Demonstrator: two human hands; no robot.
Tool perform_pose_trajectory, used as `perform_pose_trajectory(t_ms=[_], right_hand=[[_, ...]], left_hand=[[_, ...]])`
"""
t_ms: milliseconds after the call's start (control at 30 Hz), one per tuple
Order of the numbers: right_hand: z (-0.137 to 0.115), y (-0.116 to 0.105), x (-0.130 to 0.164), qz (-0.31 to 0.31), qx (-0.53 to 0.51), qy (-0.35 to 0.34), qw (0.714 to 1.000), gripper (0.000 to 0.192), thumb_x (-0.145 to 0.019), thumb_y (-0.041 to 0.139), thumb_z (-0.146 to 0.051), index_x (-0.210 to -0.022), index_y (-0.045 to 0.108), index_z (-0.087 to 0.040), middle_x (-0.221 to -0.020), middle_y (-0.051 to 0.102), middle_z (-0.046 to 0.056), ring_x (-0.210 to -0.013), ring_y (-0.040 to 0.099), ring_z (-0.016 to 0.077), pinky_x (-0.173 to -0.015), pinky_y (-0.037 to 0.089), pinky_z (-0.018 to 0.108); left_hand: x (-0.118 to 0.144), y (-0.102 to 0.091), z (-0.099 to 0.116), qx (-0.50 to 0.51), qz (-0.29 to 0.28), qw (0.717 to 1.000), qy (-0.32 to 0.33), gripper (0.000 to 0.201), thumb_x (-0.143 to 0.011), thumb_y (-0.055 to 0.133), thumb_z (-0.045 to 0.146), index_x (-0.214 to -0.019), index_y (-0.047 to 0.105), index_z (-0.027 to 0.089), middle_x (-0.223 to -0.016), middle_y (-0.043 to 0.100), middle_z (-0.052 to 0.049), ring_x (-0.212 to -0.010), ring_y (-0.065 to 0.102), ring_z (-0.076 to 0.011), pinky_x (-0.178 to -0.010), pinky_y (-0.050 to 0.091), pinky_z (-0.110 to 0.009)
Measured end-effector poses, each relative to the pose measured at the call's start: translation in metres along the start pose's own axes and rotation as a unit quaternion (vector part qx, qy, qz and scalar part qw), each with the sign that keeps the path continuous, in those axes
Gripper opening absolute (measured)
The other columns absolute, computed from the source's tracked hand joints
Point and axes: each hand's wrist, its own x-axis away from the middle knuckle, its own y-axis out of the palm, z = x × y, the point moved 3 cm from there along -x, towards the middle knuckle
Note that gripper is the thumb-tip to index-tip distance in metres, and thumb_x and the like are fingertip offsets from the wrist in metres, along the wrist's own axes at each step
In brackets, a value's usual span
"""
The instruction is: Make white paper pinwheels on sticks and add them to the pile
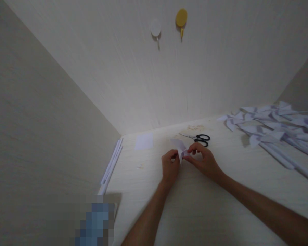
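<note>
Between my two hands is a white paper pinwheel, its folded blades standing out above my fingers. My left hand is closed on its left side, the thumb and fingers pinching the paper. From the right, my right hand pinches a blade near the centre between thumb and fingertips. Just beyond my right hand lie black-handled scissors, blades pointing left. Whatever is under my fingertips at the pinwheel's centre is hidden.
Several finished paper pinwheels on rolled sticks are piled at the right. Rolled white paper sticks lie along the left wall. A paper sheet and small scraps rest near the back wall, where a yellow hook and a white hook hang.
</note>
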Motion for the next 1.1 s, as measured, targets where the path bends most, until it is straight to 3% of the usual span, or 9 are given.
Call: perform_pose_trajectory(t_ms=[333, 1100], right_hand=[[-0.0049, -0.0001, -0.0007, -0.004, -0.024, -0.025, 0.999, 0.007, -0.067, 0.061, -0.025, -0.073, 0.061, -0.021, -0.073, 0.052, 0.002, -0.070, 0.051, 0.0148, -0.065, 0.042, 0.029], [-0.0046, -0.0022, -0.0002, 0.007, -0.022, -0.018, 1.000, 0.005, -0.069, 0.059, -0.024, -0.071, 0.062, -0.020, -0.073, 0.053, 0.003, -0.071, 0.052, 0.0154, -0.066, 0.042, 0.030]], left_hand=[[0.0006, 0.0009, 0.0009, 0.008, -0.015, 1.000, 0.000, 0.015, -0.066, 0.045, 0.014, -0.062, 0.059, 0.013, -0.057, 0.054, 0.000, -0.058, 0.049, -0.0115, -0.054, 0.038, -0.021], [0.0003, -0.0002, 0.0011, -0.014, 0.007, 1.000, -0.018, 0.017, -0.066, 0.045, 0.014, -0.059, 0.060, 0.012, -0.056, 0.056, -0.002, -0.056, 0.051, -0.0118, -0.054, 0.039, -0.022]])
